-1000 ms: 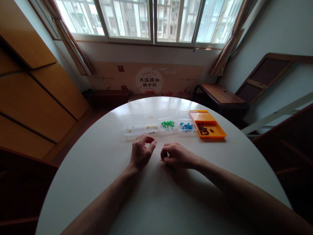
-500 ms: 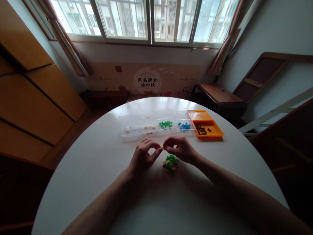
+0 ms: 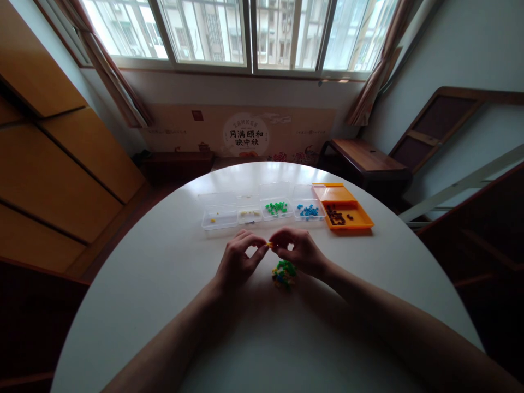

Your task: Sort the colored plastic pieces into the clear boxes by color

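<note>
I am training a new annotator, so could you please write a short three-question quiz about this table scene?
1. True or false: both hands, left hand and right hand, pinch the same small yellow piece between their fingers.
2. Which box holds blue pieces? A) the orange box B) the clear box next to the orange box C) the leftmost clear box
3. Fill in: the mixed pile of pieces lies on the white table just below the ____ hand.

Key
1. True; the fingertips of both hands meet at it.
2. B: the blue pieces lie in the clear box beside the orange box, which holds dark pieces.
3. right
</note>
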`<state>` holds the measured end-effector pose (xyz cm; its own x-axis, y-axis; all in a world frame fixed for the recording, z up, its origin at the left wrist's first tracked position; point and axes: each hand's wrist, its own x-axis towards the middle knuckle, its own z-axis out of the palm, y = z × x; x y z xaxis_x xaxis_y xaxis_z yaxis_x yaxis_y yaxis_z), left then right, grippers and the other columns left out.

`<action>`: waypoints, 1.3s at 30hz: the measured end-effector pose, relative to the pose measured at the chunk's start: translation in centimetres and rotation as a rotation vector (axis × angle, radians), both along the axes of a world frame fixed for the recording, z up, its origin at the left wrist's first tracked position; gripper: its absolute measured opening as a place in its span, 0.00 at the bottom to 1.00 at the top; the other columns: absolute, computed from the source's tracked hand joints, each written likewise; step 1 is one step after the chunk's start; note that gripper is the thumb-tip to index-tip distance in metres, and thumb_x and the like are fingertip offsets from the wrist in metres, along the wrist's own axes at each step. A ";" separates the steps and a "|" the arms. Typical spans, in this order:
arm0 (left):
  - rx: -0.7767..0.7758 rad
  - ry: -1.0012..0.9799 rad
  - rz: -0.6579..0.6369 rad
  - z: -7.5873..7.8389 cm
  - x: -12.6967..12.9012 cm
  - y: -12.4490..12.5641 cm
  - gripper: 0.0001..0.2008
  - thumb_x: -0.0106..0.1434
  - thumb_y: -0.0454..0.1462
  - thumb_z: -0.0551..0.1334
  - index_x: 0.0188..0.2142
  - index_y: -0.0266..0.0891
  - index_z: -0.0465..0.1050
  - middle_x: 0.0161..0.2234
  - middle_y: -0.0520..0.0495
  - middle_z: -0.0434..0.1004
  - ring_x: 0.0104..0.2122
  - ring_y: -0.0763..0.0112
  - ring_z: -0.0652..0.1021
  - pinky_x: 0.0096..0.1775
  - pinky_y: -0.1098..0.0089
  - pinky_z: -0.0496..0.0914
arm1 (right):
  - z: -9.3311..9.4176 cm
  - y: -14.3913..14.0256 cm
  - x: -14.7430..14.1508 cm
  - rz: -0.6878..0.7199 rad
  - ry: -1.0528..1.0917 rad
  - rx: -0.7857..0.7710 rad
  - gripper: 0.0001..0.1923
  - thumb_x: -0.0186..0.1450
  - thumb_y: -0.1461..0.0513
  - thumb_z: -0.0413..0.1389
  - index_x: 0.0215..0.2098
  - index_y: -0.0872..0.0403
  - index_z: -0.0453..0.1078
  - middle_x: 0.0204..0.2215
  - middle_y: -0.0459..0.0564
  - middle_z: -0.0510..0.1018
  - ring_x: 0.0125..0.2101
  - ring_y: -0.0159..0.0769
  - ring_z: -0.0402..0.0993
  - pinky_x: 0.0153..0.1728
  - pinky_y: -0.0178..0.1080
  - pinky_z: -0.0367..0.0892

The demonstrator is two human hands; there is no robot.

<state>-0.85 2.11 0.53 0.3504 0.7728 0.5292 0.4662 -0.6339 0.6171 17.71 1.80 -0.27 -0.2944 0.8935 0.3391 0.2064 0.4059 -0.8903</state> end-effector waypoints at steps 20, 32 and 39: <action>-0.268 -0.440 0.462 -1.0 -3.7 4.5 0.17 0.59 0.47 0.60 0.30 0.34 0.77 0.21 0.49 0.73 0.22 0.74 0.72 0.26 0.73 0.67 | -0.6 -0.3 -0.2 -0.033 0.022 -0.069 0.08 0.58 0.63 0.57 0.37 0.55 0.73 0.25 0.46 0.75 0.24 0.27 0.68 0.25 0.31 0.64; 0.215 0.082 -0.073 0.1 -0.1 0.2 0.05 0.61 0.35 0.63 0.37 0.40 0.77 0.31 0.46 0.77 0.33 0.69 0.75 0.36 0.68 0.72 | -0.7 0.0 -0.4 -0.010 0.271 -0.200 0.13 0.54 0.56 0.64 0.29 0.55 0.68 0.24 0.44 0.74 0.25 0.28 0.69 0.28 0.33 0.66; 0.251 0.098 -0.064 0.0 -0.2 0.4 0.04 0.61 0.37 0.63 0.35 0.41 0.77 0.30 0.46 0.76 0.32 0.69 0.74 0.35 0.68 0.71 | -0.8 0.0 -0.4 -0.005 0.301 -0.251 0.15 0.53 0.54 0.65 0.28 0.55 0.68 0.23 0.43 0.72 0.23 0.28 0.68 0.25 0.33 0.65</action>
<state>-1.00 2.49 0.53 0.4535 0.5966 0.6621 0.4700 -0.7913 0.3911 17.35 1.85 -1.09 -0.2104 0.9609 0.1800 -0.0774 0.1672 -0.9829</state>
